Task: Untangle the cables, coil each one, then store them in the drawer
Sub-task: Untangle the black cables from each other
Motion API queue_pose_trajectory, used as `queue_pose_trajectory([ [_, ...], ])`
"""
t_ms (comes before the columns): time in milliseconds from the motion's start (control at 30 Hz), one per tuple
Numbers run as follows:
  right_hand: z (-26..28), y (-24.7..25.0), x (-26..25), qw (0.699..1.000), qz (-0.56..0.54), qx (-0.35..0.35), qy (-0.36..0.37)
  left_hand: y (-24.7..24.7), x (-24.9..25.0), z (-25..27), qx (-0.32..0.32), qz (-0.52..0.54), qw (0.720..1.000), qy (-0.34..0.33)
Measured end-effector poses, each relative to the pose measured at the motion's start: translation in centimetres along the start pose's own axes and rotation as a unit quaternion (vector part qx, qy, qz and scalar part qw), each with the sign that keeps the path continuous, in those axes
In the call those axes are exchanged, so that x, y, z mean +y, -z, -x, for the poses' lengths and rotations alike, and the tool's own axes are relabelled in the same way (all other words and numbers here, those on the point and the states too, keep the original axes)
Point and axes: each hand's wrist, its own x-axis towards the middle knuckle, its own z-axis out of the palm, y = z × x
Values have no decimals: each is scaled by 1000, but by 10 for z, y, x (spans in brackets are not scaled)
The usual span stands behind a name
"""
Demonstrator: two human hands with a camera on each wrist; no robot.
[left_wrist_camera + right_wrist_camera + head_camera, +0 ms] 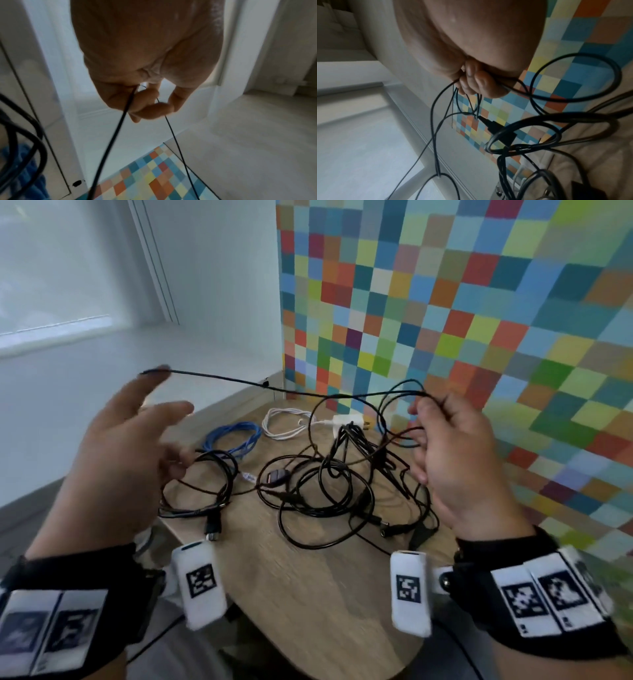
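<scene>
A thin black cable (pixel 291 390) stretches taut in the air between my two hands. My left hand (pixel 166 395) is raised at the left; in the left wrist view its fingers (pixel 147 97) curl round the cable's end. My right hand (pixel 428 405) grips several loops of the same thin cable (pixel 573 86) above the table's right side. Below them a tangle of black cables (pixel 325 484) lies on the wooden table (pixel 308 594), with strands rising to my right hand. No drawer is in view.
A coiled black cable (pixel 198 484) lies at the table's left, a blue coil (pixel 233 436) behind it, and a white cable with charger (pixel 291 422) at the back. A checkered coloured wall (pixel 445 302) bounds the right and back. The table's front part is bare wood.
</scene>
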Motion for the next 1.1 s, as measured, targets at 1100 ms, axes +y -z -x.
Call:
queue_pose_trajectory([
  [1100, 2, 7, -8, 999, -38, -40, 3, -29, 10, 29, -137, -506, 841, -135],
])
